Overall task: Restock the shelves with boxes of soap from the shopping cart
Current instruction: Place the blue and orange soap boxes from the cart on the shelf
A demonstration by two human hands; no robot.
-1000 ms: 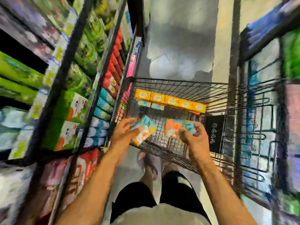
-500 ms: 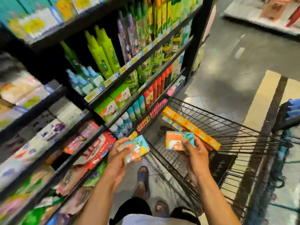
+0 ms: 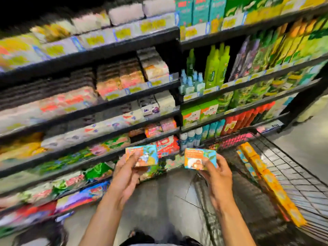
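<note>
My left hand (image 3: 126, 176) grips one orange-and-blue soap box (image 3: 142, 156), and my right hand (image 3: 218, 176) grips a second soap box (image 3: 198, 158). I hold both before the shelves (image 3: 142, 41), left of the shopping cart (image 3: 301, 183) carrying yellow boxes (image 3: 271, 182).

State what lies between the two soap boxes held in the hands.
Head view: nothing is held there; the left box and right box are apart, and the gap shows a red shelf pack behind.
</note>
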